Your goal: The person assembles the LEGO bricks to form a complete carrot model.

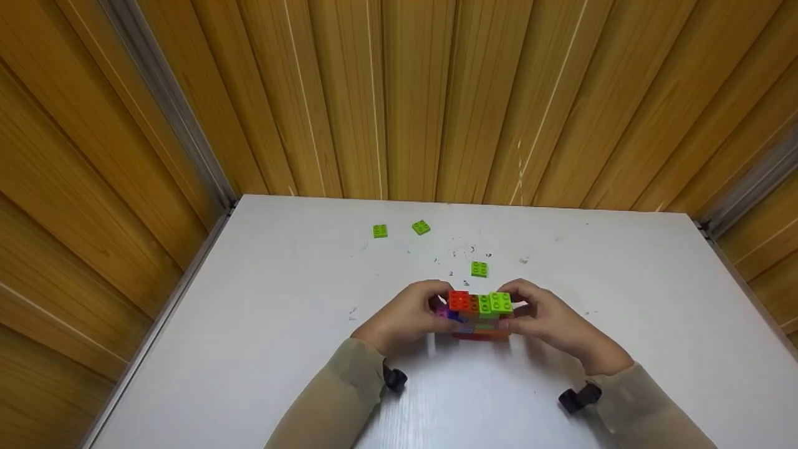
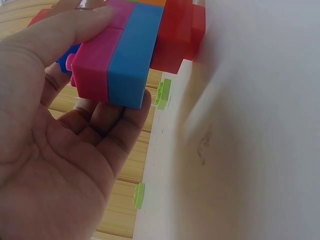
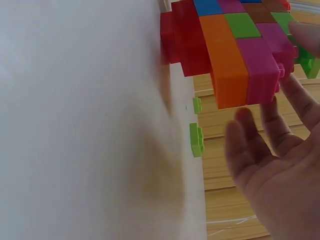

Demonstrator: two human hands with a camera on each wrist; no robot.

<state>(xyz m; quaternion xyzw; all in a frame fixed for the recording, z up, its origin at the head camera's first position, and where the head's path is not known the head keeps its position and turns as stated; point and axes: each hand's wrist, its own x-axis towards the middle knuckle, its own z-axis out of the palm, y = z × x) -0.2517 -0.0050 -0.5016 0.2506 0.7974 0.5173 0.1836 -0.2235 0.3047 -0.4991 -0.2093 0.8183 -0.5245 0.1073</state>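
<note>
Two hands meet on one block stack (image 1: pixel 480 315) that stands on the white worktop (image 1: pixel 262 324), near its middle and a little toward the person. The left hand (image 1: pixel 408 318) takes the stack from nine o'clock: in the left wrist view its thumb lies along the pink and blue side while the fingers (image 2: pixel 107 125) curl beneath and behind, so it is grasping the stack. The right hand (image 1: pixel 552 321) closes in from three o'clock. In the right wrist view its fingers (image 3: pixel 260 135) are loosely spread beside the orange and pink face, with a fingertip at the far upper edge; whether they truly pinch the stack I cannot tell.

Judging by its look, the stack is light, hard plastic, stiff yet liable to split along its seams, and its smooth walls may slip. A hold on opposite flat sides, low down and spanning several layers, seems safest.

It is a chunky, multicoloured build: red at the base, with blue, pink, orange and purple bricks above, topped by an orange-red brick and a lime green one, studs up.

Three loose green bricks lie beyond it: one (image 1: pixel 479 269) close at twelve o'clock, two (image 1: pixel 379 231) (image 1: pixel 421 227) farther off toward eleven o'clock.
</note>
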